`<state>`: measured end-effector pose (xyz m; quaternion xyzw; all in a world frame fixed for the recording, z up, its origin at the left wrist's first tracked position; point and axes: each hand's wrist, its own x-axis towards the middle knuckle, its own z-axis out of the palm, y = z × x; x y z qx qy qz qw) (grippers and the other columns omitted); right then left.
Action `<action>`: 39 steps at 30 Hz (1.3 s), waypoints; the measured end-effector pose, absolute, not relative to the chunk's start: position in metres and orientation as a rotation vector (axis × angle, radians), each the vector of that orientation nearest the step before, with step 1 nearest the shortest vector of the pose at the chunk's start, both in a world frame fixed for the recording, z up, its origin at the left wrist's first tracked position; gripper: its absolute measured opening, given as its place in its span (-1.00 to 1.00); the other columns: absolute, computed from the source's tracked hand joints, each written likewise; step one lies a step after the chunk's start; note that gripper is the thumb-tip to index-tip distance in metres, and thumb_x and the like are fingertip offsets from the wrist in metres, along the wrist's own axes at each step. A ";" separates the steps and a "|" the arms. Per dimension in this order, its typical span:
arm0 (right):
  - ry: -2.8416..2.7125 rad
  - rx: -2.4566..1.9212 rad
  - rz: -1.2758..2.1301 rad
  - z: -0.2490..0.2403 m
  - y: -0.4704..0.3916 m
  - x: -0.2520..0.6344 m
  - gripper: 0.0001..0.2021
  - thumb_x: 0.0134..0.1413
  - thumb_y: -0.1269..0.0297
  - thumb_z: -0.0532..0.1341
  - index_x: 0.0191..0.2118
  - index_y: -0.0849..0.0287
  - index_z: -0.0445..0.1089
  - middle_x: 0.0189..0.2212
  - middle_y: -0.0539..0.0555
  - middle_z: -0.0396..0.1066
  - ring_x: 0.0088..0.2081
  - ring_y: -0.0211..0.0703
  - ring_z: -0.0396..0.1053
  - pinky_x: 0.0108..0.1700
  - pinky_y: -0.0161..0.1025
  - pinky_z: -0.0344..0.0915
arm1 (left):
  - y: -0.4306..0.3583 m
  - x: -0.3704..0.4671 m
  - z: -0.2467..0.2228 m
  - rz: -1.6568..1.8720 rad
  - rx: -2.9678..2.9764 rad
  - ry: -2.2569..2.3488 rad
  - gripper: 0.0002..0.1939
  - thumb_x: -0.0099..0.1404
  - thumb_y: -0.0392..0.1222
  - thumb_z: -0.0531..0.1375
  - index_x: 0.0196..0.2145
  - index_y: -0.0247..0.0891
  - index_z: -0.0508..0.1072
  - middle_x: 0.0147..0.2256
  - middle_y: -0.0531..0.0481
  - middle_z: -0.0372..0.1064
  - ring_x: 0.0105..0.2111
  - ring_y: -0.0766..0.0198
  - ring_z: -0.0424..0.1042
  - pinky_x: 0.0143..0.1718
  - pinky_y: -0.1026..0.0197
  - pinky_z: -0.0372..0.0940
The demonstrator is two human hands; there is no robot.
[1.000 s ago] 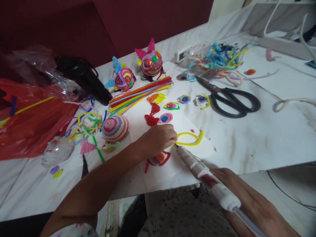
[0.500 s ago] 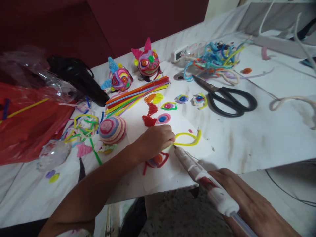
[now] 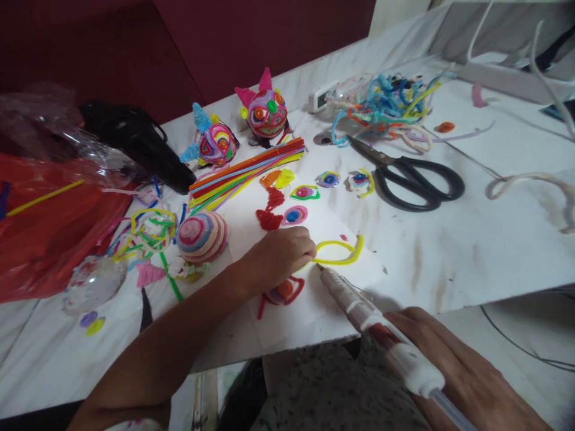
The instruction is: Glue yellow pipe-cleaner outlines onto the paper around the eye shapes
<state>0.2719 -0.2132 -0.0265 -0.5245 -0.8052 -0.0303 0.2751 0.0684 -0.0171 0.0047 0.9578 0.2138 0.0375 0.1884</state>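
Dark maroon panelling (image 3: 269, 36) rises behind the back edge of a white, marbled bench (image 3: 494, 257). Near the middle of its front edge, the fingers of the left hand (image 3: 287, 254) are pinched together at the left end of a yellow loop (image 3: 348, 261), their tips hiding the part between them. That loop lies on a white paper sheet (image 3: 309, 320). From the front edge, the right hand (image 3: 449, 359) grips a white glue gun (image 3: 353, 302), most of its fingers hidden behind the body; the nozzle points at the loop, just beside the left fingertips. A red-and-orange eye shape (image 3: 284, 291) sits just below the left hand, a pink-and-blue one (image 3: 295, 215) just above. Farther out, black-handled scissors (image 3: 399, 164) lie toward the right, and a striped dome (image 3: 203, 236) rests left of the sheet. Beyond it stretches a bundle of coloured stems (image 3: 249, 170). Two decorated faces (image 3: 268, 117) stand toward the back edge, with a tangled heap of stems (image 3: 395, 108) to their right. Red plastic (image 3: 63, 239) covers part of the left side.
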 end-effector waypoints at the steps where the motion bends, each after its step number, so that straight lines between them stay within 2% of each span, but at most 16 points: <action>1: -2.165 -1.413 -0.026 -0.027 -0.214 0.273 -0.29 0.19 0.23 -0.07 0.42 0.13 -0.31 -0.18 0.14 0.53 -0.28 0.06 0.53 -0.52 -0.16 0.51 | -0.017 0.068 0.005 0.102 2.693 0.603 -0.78 0.38 -0.30 0.06 -0.35 -0.32 0.48 -0.30 -0.02 0.39 -0.28 0.30 0.40 -0.23 0.28 0.24; 4: -2.149 -1.383 0.092 -0.028 -0.215 0.275 -0.29 0.20 0.25 -0.08 0.42 0.03 -0.36 -0.19 0.09 0.52 -0.29 0.02 0.52 -0.51 -0.19 0.50 | -0.018 0.069 0.006 0.107 2.694 0.606 -0.78 0.38 -0.31 0.06 -0.35 -0.32 0.48 -0.30 -0.02 0.39 -0.28 0.30 0.40 -0.24 0.28 0.24; 11: -2.143 -1.401 0.103 -0.027 -0.219 0.277 -0.33 0.24 0.22 -0.10 0.42 -0.02 -0.34 -0.20 0.10 0.50 -0.27 0.03 0.50 -0.48 -0.19 0.49 | -0.018 0.070 0.007 0.111 2.685 0.608 -0.80 0.37 -0.31 0.07 -0.36 -0.32 0.48 -0.31 -0.02 0.40 -0.28 0.29 0.40 -0.24 0.27 0.24; 16: -2.137 -1.450 -0.043 -0.038 -0.230 0.282 -0.34 0.23 0.22 -0.10 0.42 0.11 -0.27 -0.13 0.16 0.49 -0.21 0.06 0.51 -0.45 -0.17 0.51 | -0.017 0.070 0.008 0.098 2.681 0.589 -0.78 0.37 -0.32 0.05 -0.37 -0.33 0.47 -0.32 -0.04 0.39 -0.27 0.28 0.39 -0.23 0.27 0.24; 19: -2.155 -1.437 -0.101 -0.043 -0.235 0.286 -0.33 0.20 0.24 -0.08 0.41 0.20 -0.19 -0.02 0.19 0.45 -0.10 0.06 0.48 -0.33 -0.17 0.54 | -0.017 0.070 0.008 0.103 2.684 0.578 -0.78 0.37 -0.32 0.06 -0.38 -0.33 0.47 -0.33 -0.04 0.38 -0.29 0.28 0.38 -0.25 0.27 0.24; 23: -2.166 -1.445 0.114 -0.038 -0.235 0.288 -0.34 0.18 0.27 -0.08 0.40 0.15 -0.17 -0.04 0.16 0.45 -0.09 0.01 0.48 -0.25 -0.20 0.54 | -0.017 0.070 0.008 0.111 2.671 0.586 -0.78 0.36 -0.32 0.07 -0.38 -0.32 0.47 -0.32 -0.04 0.40 -0.28 0.28 0.39 -0.24 0.26 0.25; 25: -2.159 -1.486 0.243 -0.035 -0.235 0.289 -0.36 0.17 0.27 -0.05 0.38 0.09 -0.09 -0.06 0.15 0.45 -0.11 -0.01 0.49 -0.23 -0.21 0.54 | -0.018 0.070 0.008 0.116 2.666 0.594 -0.79 0.36 -0.32 0.07 -0.37 -0.32 0.47 -0.32 -0.04 0.40 -0.28 0.28 0.39 -0.23 0.26 0.25; 28: -2.164 -1.454 0.281 -0.041 -0.239 0.290 -0.36 0.13 0.17 0.02 0.35 0.05 -0.02 0.03 0.17 0.40 -0.03 0.07 0.46 -0.15 -0.11 0.53 | -0.018 0.069 0.009 0.122 2.666 0.597 -0.80 0.36 -0.31 0.07 -0.37 -0.31 0.47 -0.32 -0.03 0.40 -0.30 0.29 0.39 -0.25 0.27 0.25; 31: -2.171 -1.464 0.259 -0.050 -0.245 0.292 -0.25 0.05 0.01 0.11 0.35 0.12 0.01 0.14 0.22 0.31 0.05 0.19 0.40 -0.11 -0.02 0.51 | -0.018 0.070 0.010 0.120 2.647 0.598 -0.79 0.37 -0.31 0.06 -0.36 -0.31 0.46 -0.31 -0.03 0.40 -0.29 0.29 0.39 -0.24 0.27 0.25; 33: -2.183 -1.509 0.249 -0.053 -0.248 0.294 -0.21 -0.01 -0.03 0.16 0.34 0.14 0.03 0.18 0.21 0.27 0.08 0.21 0.37 -0.09 -0.02 0.50 | -0.019 0.070 0.011 0.122 2.638 0.600 -0.79 0.37 -0.31 0.06 -0.37 -0.32 0.46 -0.31 -0.03 0.40 -0.28 0.29 0.39 -0.22 0.28 0.25; 36: -2.196 -1.538 0.214 -0.054 -0.251 0.298 -0.17 0.00 -0.05 0.15 0.37 0.11 -0.04 0.18 0.18 0.29 0.07 0.18 0.39 -0.11 -0.05 0.51 | -0.020 0.070 0.012 0.130 2.637 0.595 -0.78 0.37 -0.32 0.06 -0.38 -0.32 0.46 -0.31 -0.03 0.40 -0.29 0.30 0.39 -0.23 0.29 0.25; 39: -2.200 -1.523 0.136 -0.058 -0.256 0.301 -0.03 -0.06 -0.20 0.14 0.39 0.23 -0.11 0.21 0.27 0.24 0.08 0.24 0.38 -0.12 -0.02 0.51 | -0.020 0.070 0.014 0.142 2.626 0.607 -0.79 0.37 -0.32 0.07 -0.38 -0.32 0.46 -0.31 -0.03 0.40 -0.29 0.31 0.39 -0.23 0.30 0.25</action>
